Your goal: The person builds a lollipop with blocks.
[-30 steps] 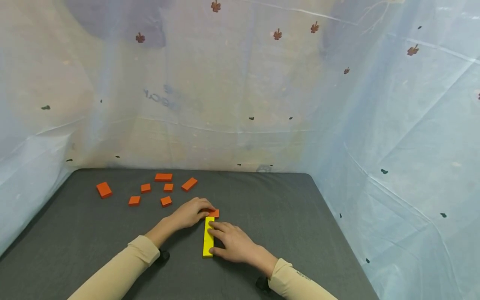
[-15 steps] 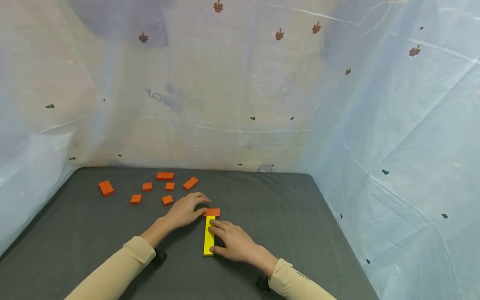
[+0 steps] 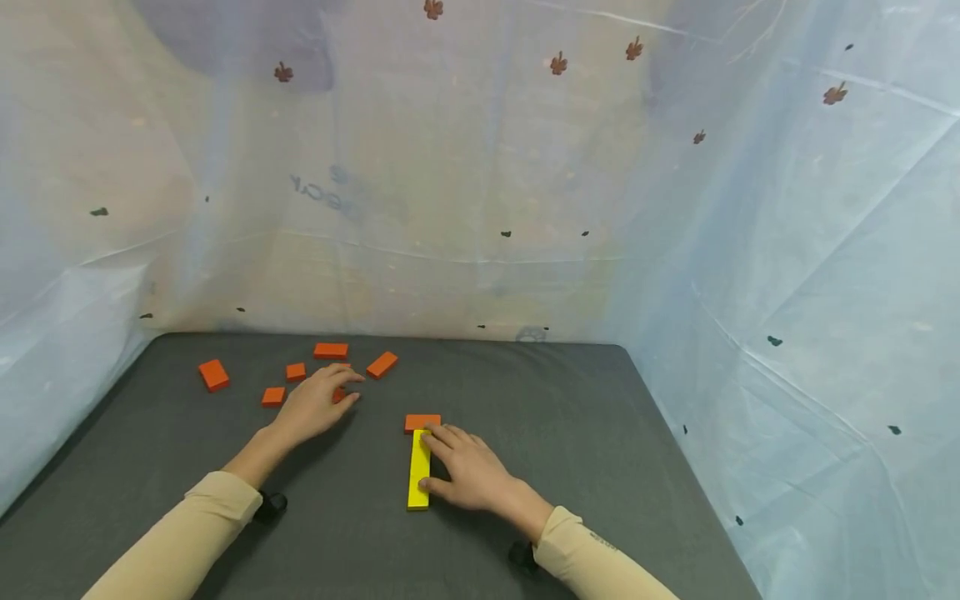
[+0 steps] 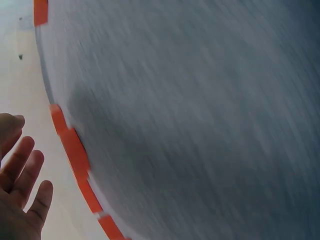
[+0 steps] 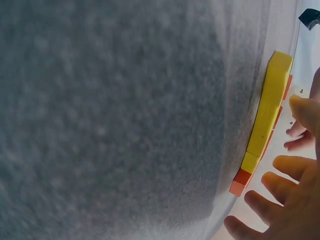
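Observation:
Loosely spread, my left hand point(image 3: 317, 406) hovers over the group of orange blocks at the back left, partly covering two small ones. Nothing is in its grasp; the left wrist view shows its fingers point(image 4: 25, 172) apart from the orange blocks point(image 4: 75, 152). My right hand point(image 3: 471, 473) stays beside a long yellow block point(image 3: 418, 487), thumb and fingertips overlapping its right side. A short yellow block point(image 5: 250, 162) continues that line in the right wrist view. Across the far end lies an orange rectangular block point(image 3: 422, 421), forming a T with the yellow.
Other orange blocks lie scattered at the back left of the dark table point(image 3: 600, 467), among them a rectangular one point(image 3: 331, 351), a tilted one point(image 3: 382, 365) and one far left point(image 3: 213, 376). Pale plastic sheeting point(image 3: 480, 208) hangs behind and at both sides.
My left hand has let go of the orange block at the yellow block's far end and moved left and back to the scattered blocks. The right hand has barely shifted.

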The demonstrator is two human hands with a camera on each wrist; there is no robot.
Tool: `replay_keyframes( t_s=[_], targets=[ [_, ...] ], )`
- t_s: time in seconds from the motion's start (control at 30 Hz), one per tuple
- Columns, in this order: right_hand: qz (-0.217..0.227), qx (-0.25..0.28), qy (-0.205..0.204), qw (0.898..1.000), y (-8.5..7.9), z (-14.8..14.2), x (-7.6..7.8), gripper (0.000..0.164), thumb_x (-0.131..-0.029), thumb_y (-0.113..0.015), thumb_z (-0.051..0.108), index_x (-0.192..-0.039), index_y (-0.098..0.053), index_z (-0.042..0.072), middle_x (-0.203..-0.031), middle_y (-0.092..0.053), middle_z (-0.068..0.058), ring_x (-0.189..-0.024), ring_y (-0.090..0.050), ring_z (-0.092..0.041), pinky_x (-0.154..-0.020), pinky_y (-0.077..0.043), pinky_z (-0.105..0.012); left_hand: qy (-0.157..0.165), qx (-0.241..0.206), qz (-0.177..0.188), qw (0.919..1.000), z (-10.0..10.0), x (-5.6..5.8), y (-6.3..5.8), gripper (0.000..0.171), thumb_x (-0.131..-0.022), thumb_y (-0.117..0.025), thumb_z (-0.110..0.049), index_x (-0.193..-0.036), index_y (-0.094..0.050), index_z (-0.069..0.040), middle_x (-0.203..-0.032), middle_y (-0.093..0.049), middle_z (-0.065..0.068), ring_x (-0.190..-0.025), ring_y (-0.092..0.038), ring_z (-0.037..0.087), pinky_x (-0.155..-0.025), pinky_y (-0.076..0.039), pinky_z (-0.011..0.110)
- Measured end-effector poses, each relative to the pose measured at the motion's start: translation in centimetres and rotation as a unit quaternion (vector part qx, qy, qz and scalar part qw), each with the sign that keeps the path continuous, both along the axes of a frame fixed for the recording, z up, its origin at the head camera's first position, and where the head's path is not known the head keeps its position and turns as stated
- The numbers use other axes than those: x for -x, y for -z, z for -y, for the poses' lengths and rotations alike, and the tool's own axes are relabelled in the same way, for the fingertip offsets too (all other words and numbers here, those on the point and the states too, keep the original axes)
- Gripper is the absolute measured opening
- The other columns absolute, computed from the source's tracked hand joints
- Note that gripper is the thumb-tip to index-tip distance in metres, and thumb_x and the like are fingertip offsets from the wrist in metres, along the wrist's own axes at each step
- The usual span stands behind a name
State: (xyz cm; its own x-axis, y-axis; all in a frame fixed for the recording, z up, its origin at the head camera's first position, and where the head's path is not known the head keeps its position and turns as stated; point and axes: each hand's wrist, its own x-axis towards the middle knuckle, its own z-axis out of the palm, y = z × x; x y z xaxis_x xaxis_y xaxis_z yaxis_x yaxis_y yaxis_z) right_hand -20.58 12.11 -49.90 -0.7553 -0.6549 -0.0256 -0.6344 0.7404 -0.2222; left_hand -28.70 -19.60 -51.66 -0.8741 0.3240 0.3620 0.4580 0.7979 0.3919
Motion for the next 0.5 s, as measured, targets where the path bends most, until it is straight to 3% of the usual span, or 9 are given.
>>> replay_keyframes(
  t_s=[0.23,0.5],
  targets=[
    [0.008,-0.031,0.001,0.999,0.1,-0.1,0.3,0.074,-0.102,-0.06,0.056,-0.163,-0.038,0.019,-0.171,-0.027,0.0,-0.156,-0.029,-0.026,-0.12,-0.035,-0.053,0.007,0.025,0.032,0.9991,2.3,-0.2,-0.2,0.035,-0.094,-0.08,-0.017,-0.126,-0.072,-0.005,-0.125,-0.065,0.018,-0.1,-0.067,0.035,-0.08,-0.057,0.054],
    [0.034,-0.032,0.0,0.999,0.1,-0.1,0.3,0.072,-0.104,-0.056,0.057,-0.163,-0.038,0.021,-0.171,-0.026,0.001,-0.157,-0.026,-0.026,-0.121,-0.034,-0.056,0.011,0.035,0.06,0.9975,3.0,-0.1,0.3,0.026,-0.096,-0.078,-0.018,-0.119,-0.075,-0.007,-0.124,-0.066,0.018,-0.107,-0.065,0.038,-0.086,-0.055,0.058]
  ],
)
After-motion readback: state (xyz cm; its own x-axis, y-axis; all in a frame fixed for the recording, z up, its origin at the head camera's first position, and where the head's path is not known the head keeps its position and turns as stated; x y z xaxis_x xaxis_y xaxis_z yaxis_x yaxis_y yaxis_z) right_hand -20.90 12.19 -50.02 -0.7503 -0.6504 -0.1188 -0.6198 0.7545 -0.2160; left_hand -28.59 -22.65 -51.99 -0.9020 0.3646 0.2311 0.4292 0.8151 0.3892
